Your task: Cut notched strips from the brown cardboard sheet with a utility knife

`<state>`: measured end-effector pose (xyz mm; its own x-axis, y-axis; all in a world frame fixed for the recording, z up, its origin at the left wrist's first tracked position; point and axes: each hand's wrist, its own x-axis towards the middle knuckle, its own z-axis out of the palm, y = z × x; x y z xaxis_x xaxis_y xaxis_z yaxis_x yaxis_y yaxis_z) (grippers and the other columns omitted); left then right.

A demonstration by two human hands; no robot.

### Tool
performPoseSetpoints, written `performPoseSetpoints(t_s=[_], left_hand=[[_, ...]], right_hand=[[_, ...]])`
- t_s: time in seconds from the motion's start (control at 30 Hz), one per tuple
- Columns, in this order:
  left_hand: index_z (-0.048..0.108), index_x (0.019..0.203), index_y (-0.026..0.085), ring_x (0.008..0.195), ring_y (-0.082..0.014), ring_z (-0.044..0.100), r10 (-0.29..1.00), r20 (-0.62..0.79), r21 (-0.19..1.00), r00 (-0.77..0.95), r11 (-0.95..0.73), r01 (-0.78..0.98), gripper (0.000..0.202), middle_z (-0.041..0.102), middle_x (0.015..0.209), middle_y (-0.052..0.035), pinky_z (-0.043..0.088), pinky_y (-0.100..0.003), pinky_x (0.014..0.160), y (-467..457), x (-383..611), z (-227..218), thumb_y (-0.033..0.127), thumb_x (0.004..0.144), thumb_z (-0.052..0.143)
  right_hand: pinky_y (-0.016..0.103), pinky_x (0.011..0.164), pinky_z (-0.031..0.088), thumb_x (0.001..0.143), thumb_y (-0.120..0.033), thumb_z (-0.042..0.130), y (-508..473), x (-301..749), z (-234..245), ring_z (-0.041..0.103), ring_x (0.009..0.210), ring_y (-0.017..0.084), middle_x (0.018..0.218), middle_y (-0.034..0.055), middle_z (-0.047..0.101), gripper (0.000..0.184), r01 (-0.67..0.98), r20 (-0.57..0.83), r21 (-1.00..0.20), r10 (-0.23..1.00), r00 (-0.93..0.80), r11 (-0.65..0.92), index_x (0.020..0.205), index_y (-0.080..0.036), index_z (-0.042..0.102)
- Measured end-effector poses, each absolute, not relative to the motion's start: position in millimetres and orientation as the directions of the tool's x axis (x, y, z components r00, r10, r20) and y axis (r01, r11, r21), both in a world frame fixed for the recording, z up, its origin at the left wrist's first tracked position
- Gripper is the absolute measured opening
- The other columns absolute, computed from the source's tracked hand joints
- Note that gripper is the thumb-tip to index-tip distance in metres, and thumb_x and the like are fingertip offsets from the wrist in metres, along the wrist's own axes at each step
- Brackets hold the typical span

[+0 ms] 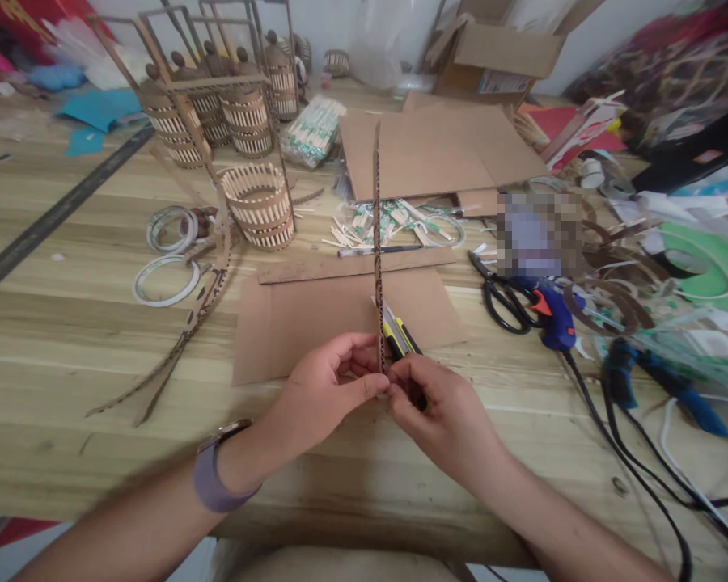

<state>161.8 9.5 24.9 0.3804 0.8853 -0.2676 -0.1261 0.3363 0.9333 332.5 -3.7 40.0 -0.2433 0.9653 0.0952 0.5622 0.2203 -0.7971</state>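
A long, narrow strip of corrugated cardboard (377, 218) points away from me, its fluted edge turned up. My left hand (333, 380) pinches the near end between thumb and fingers. From the other side, my right hand (440, 404) closes its fingertips on the same end. A yellow and black utility knife (399, 331) with its blade out shows just beyond my right fingers; whether that hand also grips its handle I cannot tell. Beneath the strip lies a flat cardboard sheet (303, 323), with a narrower cardboard piece (340, 267) along its far edge.
To the left are tape rolls (166, 281), curved cardboard strips (200, 311) and a round stick basket (260, 212). Lantern-like stick models (246, 121) stand behind. On the right lie black scissors (502, 303), a blue glue gun (558, 319), pliers (622, 372) and cables (600, 428).
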Motion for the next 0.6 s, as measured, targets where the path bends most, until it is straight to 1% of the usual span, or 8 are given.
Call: performPoseSetpoints(t_s=[0.07,0.17,0.27,0.43,0.53,0.6], left_hand=[[0.066,0.118,0.019,0.087,-0.014,0.066,0.872,-0.281,0.932,0.4,0.348,-0.104,0.039,0.071,0.092,-0.0006,0.053,-0.026,0.078,9.1,161.9,25.7,0.024,0.08,0.073],[0.067,0.119,0.017,0.079,-0.0131,0.065,0.856,-0.308,0.927,0.414,0.368,-0.07,0.04,0.072,0.089,-0.0011,0.052,-0.024,0.071,8.4,161.9,27.5,0.028,0.081,0.072],[0.068,0.118,0.017,0.071,-0.0117,0.062,0.856,-0.305,0.938,0.418,0.346,-0.026,0.037,0.071,0.084,0.0,0.051,-0.023,0.066,7.6,162.1,29.8,0.029,0.082,0.07],[0.07,0.109,0.018,0.074,-0.0128,0.065,0.878,-0.257,0.965,0.403,0.256,0.057,0.026,0.072,0.084,0.0008,0.052,-0.023,0.067,4.7,163.0,32.5,0.027,0.085,0.064],[0.068,0.115,0.018,0.076,-0.0133,0.067,0.892,-0.22,0.975,0.395,0.195,0.103,0.03,0.073,0.086,0.0006,0.053,-0.022,0.068,2.9,163.2,31.7,0.027,0.087,0.06],[0.063,0.127,0.017,0.076,-0.0137,0.067,0.905,-0.199,0.976,0.376,0.151,0.154,0.042,0.073,0.087,-0.0003,0.054,-0.023,0.068,1.7,163.0,30.2,0.028,0.087,0.06]], right_hand=[[0.019,0.044,0.034,0.078,-0.02,0.05,-3.5,333.5,40.3,0.046,0.048,0.009,0.055,-0.0051,0.052,0.012,0.569,0.109,-0.79,0.965,-0.237,0.229,0.067,-0.023,0.053],[0.019,0.044,0.035,0.079,-0.021,0.051,-2.6,334.7,40.9,0.046,0.048,0.009,0.055,-0.005,0.053,0.011,0.582,0.123,-0.776,0.964,-0.236,0.242,0.068,-0.023,0.054],[0.019,0.045,0.035,0.08,-0.021,0.05,-1.7,335.4,40.1,0.047,0.048,0.009,0.056,-0.0047,0.054,0.012,0.592,0.14,-0.761,0.958,-0.25,0.266,0.069,-0.023,0.054],[0.02,0.047,0.036,0.081,-0.019,0.05,-2.1,336.2,37.4,0.048,0.05,0.009,0.059,-0.0037,0.055,0.012,0.607,0.173,-0.73,0.944,-0.282,0.315,0.07,-0.023,0.051],[0.022,0.048,0.036,0.083,-0.019,0.049,-2.6,337.0,37.1,0.048,0.051,0.01,0.061,-0.0029,0.056,0.011,0.623,0.178,-0.707,0.936,-0.303,0.335,0.072,-0.023,0.05],[0.022,0.049,0.036,0.083,-0.02,0.049,-2.4,337.5,37.2,0.049,0.051,0.011,0.061,-0.0027,0.056,0.012,0.633,0.163,-0.697,0.933,-0.319,0.338,0.072,-0.023,0.05]])
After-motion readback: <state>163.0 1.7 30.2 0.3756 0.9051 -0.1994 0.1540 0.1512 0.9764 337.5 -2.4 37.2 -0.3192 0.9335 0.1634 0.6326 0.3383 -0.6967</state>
